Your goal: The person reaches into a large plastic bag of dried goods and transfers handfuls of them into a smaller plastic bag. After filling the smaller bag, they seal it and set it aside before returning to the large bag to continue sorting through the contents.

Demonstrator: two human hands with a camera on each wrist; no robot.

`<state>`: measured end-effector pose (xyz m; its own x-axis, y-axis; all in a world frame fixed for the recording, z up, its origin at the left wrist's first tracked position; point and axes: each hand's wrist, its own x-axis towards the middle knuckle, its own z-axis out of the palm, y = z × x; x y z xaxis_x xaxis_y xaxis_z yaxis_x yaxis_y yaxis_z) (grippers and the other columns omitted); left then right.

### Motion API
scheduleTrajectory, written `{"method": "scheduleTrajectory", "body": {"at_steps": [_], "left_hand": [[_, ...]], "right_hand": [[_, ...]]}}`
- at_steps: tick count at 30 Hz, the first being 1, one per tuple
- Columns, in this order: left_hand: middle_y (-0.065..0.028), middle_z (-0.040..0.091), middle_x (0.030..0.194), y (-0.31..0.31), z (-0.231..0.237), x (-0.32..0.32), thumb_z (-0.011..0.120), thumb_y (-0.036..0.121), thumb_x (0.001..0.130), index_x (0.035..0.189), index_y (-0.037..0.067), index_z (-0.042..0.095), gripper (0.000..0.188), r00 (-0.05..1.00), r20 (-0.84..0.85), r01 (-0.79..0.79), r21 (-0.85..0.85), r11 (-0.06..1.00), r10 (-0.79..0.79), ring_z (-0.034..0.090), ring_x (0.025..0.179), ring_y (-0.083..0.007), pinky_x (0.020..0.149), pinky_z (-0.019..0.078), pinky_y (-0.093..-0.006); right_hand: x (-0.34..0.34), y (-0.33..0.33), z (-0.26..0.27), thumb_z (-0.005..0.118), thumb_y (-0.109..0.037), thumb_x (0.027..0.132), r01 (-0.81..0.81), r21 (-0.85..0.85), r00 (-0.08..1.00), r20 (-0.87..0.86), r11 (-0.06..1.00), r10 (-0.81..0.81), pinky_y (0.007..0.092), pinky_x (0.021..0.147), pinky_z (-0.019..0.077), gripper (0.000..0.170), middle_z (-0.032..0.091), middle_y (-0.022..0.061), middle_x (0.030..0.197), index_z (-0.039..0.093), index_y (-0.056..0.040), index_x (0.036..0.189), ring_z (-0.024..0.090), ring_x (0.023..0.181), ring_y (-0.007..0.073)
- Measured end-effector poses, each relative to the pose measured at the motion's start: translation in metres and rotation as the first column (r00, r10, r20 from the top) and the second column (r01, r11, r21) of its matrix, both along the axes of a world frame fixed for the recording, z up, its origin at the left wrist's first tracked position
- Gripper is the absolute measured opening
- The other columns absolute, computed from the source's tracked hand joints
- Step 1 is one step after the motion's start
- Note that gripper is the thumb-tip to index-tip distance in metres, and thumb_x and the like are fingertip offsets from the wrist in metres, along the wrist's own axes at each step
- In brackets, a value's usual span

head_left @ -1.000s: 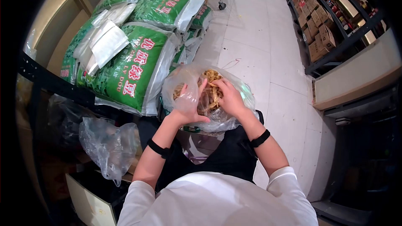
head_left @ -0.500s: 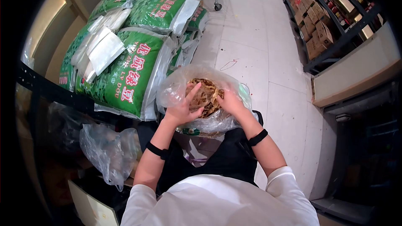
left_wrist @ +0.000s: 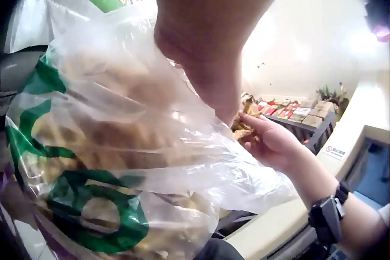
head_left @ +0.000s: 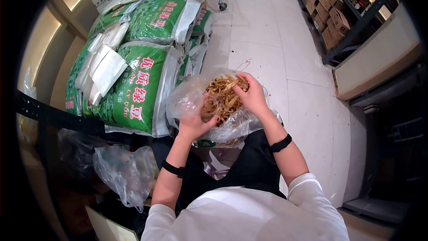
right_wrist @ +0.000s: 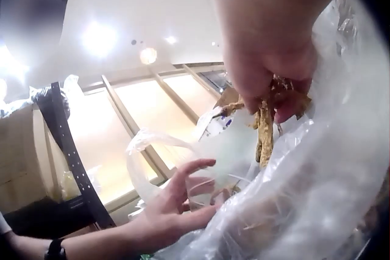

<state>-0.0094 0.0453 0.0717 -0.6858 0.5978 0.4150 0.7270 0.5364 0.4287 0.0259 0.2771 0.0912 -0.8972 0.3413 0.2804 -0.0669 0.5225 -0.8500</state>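
Above pale floor (head_left: 307, 107), pinches dried strips (head_left: 228, 91) with half-hidden right fingers (head_left: 248, 78); holds left fingers (right_wrist: 196, 167) spread, plastic-veiled, at mouth of clear bag (head_left: 182, 98).

Dried strips (head_left: 231, 100) yellow-brown; plastic bag (left_wrist: 143, 150) whitish, green-printed; front sack (head_left: 129, 89) green, red-lettered; wristbands (head_left: 281, 143) black.

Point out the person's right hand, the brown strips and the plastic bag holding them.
Right hand (head_left: 253, 94), head view: back of the hand.
Brown strips (head_left: 226, 99), head view: middle of the heap.
Plastic bag (left_wrist: 164, 165), left wrist view: see-through side wall.
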Motion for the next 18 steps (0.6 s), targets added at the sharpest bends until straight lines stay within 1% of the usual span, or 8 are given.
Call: {"method": "scheduleTrajectory", "body": {"at_steps": [2, 3, 6, 9, 11, 13, 17, 18], "left_hand": [[-0.0197, 0.062, 0.121, 0.004, 0.001, 0.003, 0.080, 0.039, 0.072, 0.141, 0.013, 0.043, 0.083, 0.997, -0.073, -0.039, -0.035, 0.999, 0.036, 0.061, 0.111, -0.0338, 0.094, 0.0492, -0.0415], [-0.0200, 0.064, 0.119, 0.006, -0.002, 0.004, 0.080, 0.040, 0.072, 0.141, 0.013, 0.043, 0.084, 0.998, 0.004, -0.069, -0.061, 0.996, 0.069, 0.062, 0.110, -0.0351, 0.093, 0.0498, -0.0423], [-0.0204, 0.066, 0.115, 0.009, -0.002, 0.007, 0.080, 0.043, 0.071, 0.142, 0.013, 0.041, 0.086, 0.991, 0.093, -0.088, -0.107, 0.990, 0.098, 0.064, 0.105, -0.0377, 0.091, 0.0506, -0.0445], [-0.0217, 0.065, 0.117, 0.010, 0.004, 0.009, 0.082, 0.046, 0.068, 0.142, 0.014, 0.040, 0.091, 0.984, 0.149, -0.080, -0.148, 0.986, 0.102, 0.063, 0.106, -0.0398, 0.091, 0.0504, -0.0468], [-0.0230, 0.062, 0.121, 0.011, 0.007, 0.009, 0.084, 0.047, 0.065, 0.142, 0.014, 0.040, 0.094, 0.976, 0.191, -0.072, -0.174, 0.982, 0.106, 0.061, 0.110, -0.0408, 0.091, 0.0501, -0.0477], [-0.0250, 0.063, 0.117, 0.010, 0.008, 0.010, 0.081, 0.054, 0.066, 0.150, 0.020, 0.029, 0.105, 0.990, 0.110, -0.072, -0.166, 0.984, 0.091, 0.062, 0.108, -0.0407, 0.088, 0.0507, -0.0483], [-0.0253, 0.064, 0.115, 0.010, 0.006, 0.012, 0.081, 0.054, 0.066, 0.151, 0.020, 0.029, 0.105, 0.995, -0.016, -0.099, -0.194, 0.976, 0.098, 0.064, 0.102, -0.0411, 0.087, 0.0512, -0.0484], [-0.0242, 0.053, 0.127, 0.012, 0.010, 0.013, 0.084, 0.051, 0.062, 0.147, 0.017, 0.034, 0.105, 0.982, 0.145, -0.086, -0.216, 0.973, 0.120, 0.058, 0.110, -0.0418, 0.092, 0.0481, -0.0494]], "right_hand": [[-0.002, 0.002, -0.002, 0.070, -0.013, 0.084, 0.051, -0.151, 0.998, -0.029, 0.987, -0.056, 0.0367, 0.087, 0.0498, 0.035, 0.068, 0.0164, 0.103, 0.059, -0.0026, 0.115, 0.066, 0.098, 0.0302], [-0.002, 0.003, -0.003, 0.070, -0.013, 0.084, 0.054, -0.153, 0.998, -0.030, 0.987, -0.059, 0.0367, 0.087, 0.0498, 0.035, 0.068, 0.0164, 0.103, 0.059, -0.0026, 0.115, 0.066, 0.098, 0.0302], [-0.001, 0.005, -0.005, 0.071, -0.015, 0.087, 0.066, -0.131, 0.992, -0.095, 0.989, -0.079, 0.0342, 0.079, 0.0530, 0.032, 0.068, 0.0130, 0.102, 0.059, -0.0029, 0.114, 0.067, 0.094, 0.0224], [0.000, 0.003, -0.007, 0.070, -0.016, 0.089, 0.065, -0.342, 0.998, 0.005, 0.937, -0.068, 0.0300, 0.063, 0.0552, 0.032, 0.067, 0.0094, 0.101, 0.057, -0.0053, 0.116, 0.067, 0.083, 0.0159], [-0.002, 0.002, -0.015, 0.070, -0.015, 0.090, -0.001, -0.564, 0.992, 0.107, 0.826, 0.074, 0.0254, 0.050, 0.0530, 0.033, 0.065, 0.0061, 0.100, 0.055, -0.0066, 0.118, 0.063, 0.074, 0.0113], [0.002, -0.006, -0.017, 0.070, -0.015, 0.090, -0.051, -0.611, 0.977, 0.132, 0.790, 0.165, 0.0256, 0.050, 0.0533, 0.033, 0.064, 0.0054, 0.100, 0.055, -0.0062, 0.118, 0.062, 0.073, 0.0113], [0.001, -0.013, -0.023, 0.069, -0.019, 0.091, -0.141, -0.707, 0.921, 0.163, 0.693, 0.354, 0.0255, 0.050, 0.0520, 0.034, 0.063, 0.0047, 0.100, 0.055, -0.0053, 0.119, 0.061, 0.072, 0.0101], [0.000, -0.014, -0.023, 0.069, -0.022, 0.091, -0.145, -0.717, 0.903, 0.186, 0.682, 0.388, 0.0249, 0.049, 0.0511, 0.035, 0.063, 0.0049, 0.100, 0.055, -0.0064, 0.120, 0.060, 0.072, 0.0091]]}}
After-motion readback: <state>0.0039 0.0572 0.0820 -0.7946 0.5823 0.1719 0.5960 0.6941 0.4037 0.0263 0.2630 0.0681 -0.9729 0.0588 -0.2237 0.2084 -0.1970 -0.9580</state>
